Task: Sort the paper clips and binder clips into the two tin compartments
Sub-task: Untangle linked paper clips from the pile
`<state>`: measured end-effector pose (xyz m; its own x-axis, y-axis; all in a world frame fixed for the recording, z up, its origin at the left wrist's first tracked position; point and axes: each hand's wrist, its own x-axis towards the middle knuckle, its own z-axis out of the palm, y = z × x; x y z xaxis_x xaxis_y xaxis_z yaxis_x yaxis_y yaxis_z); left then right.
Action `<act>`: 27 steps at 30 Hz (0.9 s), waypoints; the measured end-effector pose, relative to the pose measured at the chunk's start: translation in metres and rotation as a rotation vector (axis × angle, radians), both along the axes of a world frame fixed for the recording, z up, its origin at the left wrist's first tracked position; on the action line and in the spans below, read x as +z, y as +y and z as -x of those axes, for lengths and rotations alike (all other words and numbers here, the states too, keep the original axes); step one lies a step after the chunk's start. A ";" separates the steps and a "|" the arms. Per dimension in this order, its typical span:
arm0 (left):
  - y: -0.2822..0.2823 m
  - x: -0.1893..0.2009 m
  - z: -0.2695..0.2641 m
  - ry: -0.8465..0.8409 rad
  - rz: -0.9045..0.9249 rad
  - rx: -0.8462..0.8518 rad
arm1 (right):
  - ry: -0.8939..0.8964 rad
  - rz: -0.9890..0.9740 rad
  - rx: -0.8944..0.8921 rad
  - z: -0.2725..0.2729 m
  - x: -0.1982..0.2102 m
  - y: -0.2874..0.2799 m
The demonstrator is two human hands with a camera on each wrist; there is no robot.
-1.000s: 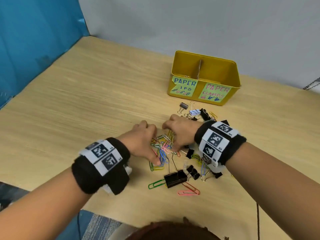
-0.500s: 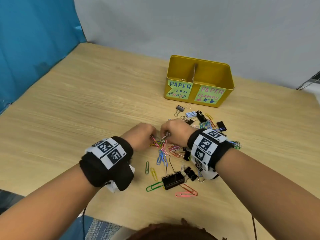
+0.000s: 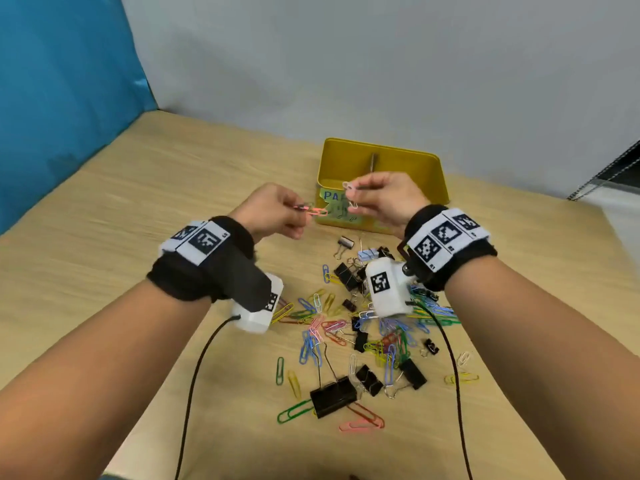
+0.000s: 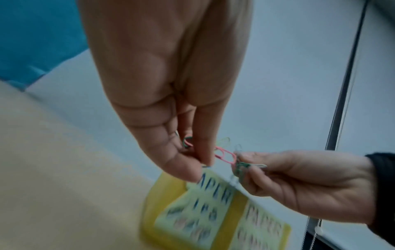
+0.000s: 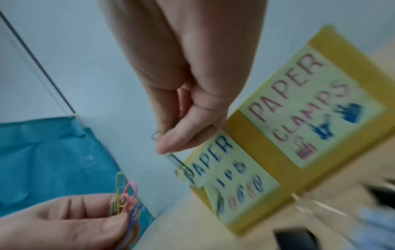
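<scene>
My left hand [image 3: 301,213] is raised in front of the yellow tin [image 3: 398,168] and pinches a small bunch of coloured paper clips [image 3: 313,210]. The same pink, yellow and blue clips [image 5: 126,194] show in the right wrist view. Close beside it, my right hand [image 3: 356,194] pinches silver paper clips [image 3: 351,194] just before the tin's left compartment, labelled for paper clips [image 5: 224,169]. A divider [image 3: 373,166] splits the tin. On the table below lie several mixed paper clips [image 3: 332,327] and black binder clips [image 3: 332,398].
The tin's right label reads PAPER CLAMPS [image 5: 310,101]. Black cables [image 3: 194,393] [image 3: 457,375] trail from both wrist cameras over the table. A blue curtain [image 3: 69,98] stands at the left and a grey wall behind the tin.
Both hands have lifted off the clip pile, each with paper clips pinched, and moved up and forward to the tin's front.
</scene>
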<state>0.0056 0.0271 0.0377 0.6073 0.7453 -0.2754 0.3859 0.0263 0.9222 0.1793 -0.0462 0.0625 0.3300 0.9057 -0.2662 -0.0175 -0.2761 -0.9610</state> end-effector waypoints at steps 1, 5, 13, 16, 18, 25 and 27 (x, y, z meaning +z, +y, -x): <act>0.008 0.008 -0.009 -0.024 -0.037 0.029 | -0.005 -0.032 -0.063 -0.004 0.008 0.009; 0.034 0.030 -0.049 0.022 -0.240 0.154 | -0.168 -0.026 -0.201 -0.014 0.020 0.044; 0.012 0.030 -0.047 0.224 -0.520 0.018 | -0.575 0.012 -0.069 -0.008 0.007 0.025; -0.012 0.008 -0.020 0.313 -0.409 -0.170 | -0.539 0.183 0.249 0.008 -0.005 -0.005; -0.024 -0.011 -0.011 0.472 -0.393 -0.374 | -0.496 0.380 0.487 0.018 -0.018 -0.021; -0.054 -0.038 0.000 0.793 -0.550 -0.753 | -0.902 0.491 0.581 0.042 -0.039 -0.040; -0.056 -0.040 0.007 0.799 -0.582 -0.749 | -1.058 0.471 0.596 0.043 -0.041 -0.040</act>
<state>-0.0014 -0.0291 -0.0026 0.7503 0.4223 -0.5086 0.5883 -0.7775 0.2222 0.1362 -0.0857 0.0217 0.1557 0.8759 -0.4566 0.9255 -0.2910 -0.2426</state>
